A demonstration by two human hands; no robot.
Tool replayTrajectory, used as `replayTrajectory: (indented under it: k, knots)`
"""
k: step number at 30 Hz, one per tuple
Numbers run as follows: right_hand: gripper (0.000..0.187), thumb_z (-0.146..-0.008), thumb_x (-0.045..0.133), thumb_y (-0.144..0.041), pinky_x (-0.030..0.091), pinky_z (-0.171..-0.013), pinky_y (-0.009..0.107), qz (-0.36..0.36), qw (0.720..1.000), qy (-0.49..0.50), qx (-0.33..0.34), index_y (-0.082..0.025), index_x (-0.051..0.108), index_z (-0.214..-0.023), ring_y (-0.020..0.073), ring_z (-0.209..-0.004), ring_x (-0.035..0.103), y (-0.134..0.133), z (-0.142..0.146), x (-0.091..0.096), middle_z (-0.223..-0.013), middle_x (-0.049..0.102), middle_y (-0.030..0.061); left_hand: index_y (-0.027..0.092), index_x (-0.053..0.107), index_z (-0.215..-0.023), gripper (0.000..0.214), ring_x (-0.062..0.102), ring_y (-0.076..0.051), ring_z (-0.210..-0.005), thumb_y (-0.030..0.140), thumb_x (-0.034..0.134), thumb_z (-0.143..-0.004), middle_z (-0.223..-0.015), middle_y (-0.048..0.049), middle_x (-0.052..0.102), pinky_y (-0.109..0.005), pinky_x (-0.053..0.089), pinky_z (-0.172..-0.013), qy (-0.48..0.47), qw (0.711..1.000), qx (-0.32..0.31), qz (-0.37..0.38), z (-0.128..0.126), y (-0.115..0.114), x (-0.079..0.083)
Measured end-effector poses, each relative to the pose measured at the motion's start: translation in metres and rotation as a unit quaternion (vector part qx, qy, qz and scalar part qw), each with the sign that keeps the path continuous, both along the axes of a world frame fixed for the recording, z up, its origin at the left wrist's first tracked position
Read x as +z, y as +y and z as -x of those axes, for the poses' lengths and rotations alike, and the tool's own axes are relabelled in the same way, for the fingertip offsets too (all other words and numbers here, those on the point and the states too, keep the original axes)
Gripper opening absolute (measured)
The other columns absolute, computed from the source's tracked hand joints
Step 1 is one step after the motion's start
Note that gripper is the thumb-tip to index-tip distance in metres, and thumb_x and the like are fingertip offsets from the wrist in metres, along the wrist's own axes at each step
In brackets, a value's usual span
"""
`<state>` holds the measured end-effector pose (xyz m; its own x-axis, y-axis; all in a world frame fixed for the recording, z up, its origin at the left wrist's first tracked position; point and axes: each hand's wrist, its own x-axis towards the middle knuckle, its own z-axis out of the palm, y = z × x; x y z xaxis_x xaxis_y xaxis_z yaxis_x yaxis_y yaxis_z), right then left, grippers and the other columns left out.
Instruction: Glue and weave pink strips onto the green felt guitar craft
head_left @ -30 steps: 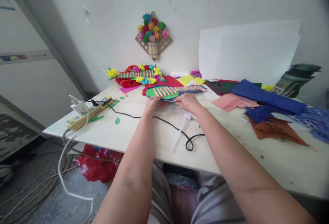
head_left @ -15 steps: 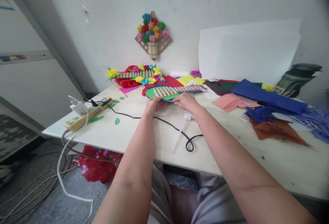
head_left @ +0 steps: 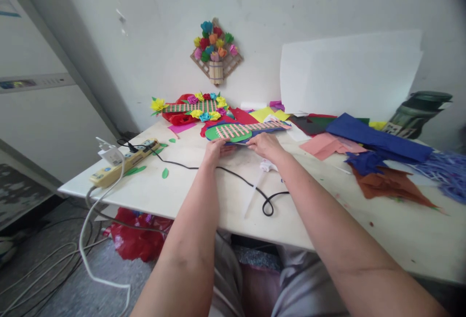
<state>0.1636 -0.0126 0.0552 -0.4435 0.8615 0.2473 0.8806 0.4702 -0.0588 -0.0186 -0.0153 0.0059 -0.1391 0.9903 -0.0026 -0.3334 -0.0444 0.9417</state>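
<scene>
From my remote seat I have both hands on the guitar shape [head_left: 233, 133], at the middle of the table [head_left: 182, 188], toward its far side. My left hand [head_left: 217, 150] holds its near edge at the rounded end, fingers drawn in narrow; my right hand [head_left: 267, 145] pinches the same edge farther right (a thin pale line shows between them, and I cannot tell what it is).

As for progress, the green face sits on a blue backing, and pink strips already run crosswise over the body and along the neck. I see no flowers on it, whereas the flowered guitar [head_left: 189, 107] at far left carries them round its body, so I judge mine the less finished. How firmly the near edge is joined I cannot tell.

Just near of my right hand lies a white tool [head_left: 267, 165], probably a glue gun, with a black cord [head_left: 192, 167] close by. Loose green leaves [head_left: 165, 173] lie left; blue paper [head_left: 378, 137] lies right.
</scene>
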Motion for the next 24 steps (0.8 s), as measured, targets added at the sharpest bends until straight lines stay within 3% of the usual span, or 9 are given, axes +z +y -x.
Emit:
replayTrajectory:
  k: [8, 17, 24]
  knots:
    - [0.026, -0.081, 0.053, -0.028, 0.046, -0.078, 0.024, 0.008, 1.0, -0.002, 0.007, -0.027, 0.069, -0.101, 0.0178, -0.094, 0.062, 0.001, 0.004, -0.004, -0.1, 0.069, 0.0026, 0.01, 0.062, -0.09, 0.024, 0.067, -0.02, -0.066, 0.016, 0.049, -0.07, -0.064, -0.0072, 0.066, -0.034, 0.053, -0.069, 0.034, 0.999, 0.008, 0.004, -0.002, -0.002, 0.001]
    - [0.027, -0.08, 0.053, -0.027, 0.046, -0.079, 0.027, 0.022, 1.0, -0.003, -0.004, -0.027, 0.069, -0.101, 0.0199, -0.096, 0.062, 0.001, 0.01, -0.006, -0.102, 0.069, 0.0044, 0.008, 0.063, -0.081, 0.019, 0.067, -0.024, -0.064, 0.013, 0.051, -0.066, -0.059, -0.0104, 0.065, -0.039, 0.054, -0.07, 0.02, 0.999, 0.031, -0.001, -0.002, 0.001, -0.002]
    - [0.027, -0.08, 0.053, -0.027, 0.045, -0.081, 0.027, 0.008, 1.0, 0.014, 0.003, -0.027, 0.069, -0.101, 0.0192, -0.096, 0.061, 0.0, 0.002, -0.002, -0.102, 0.069, 0.0037, 0.008, 0.062, -0.083, 0.022, 0.067, -0.023, -0.064, 0.013, 0.048, -0.066, -0.061, -0.0103, 0.067, -0.032, 0.054, -0.061, 0.005, 1.0, 0.024, -0.001, 0.002, 0.002, -0.001]
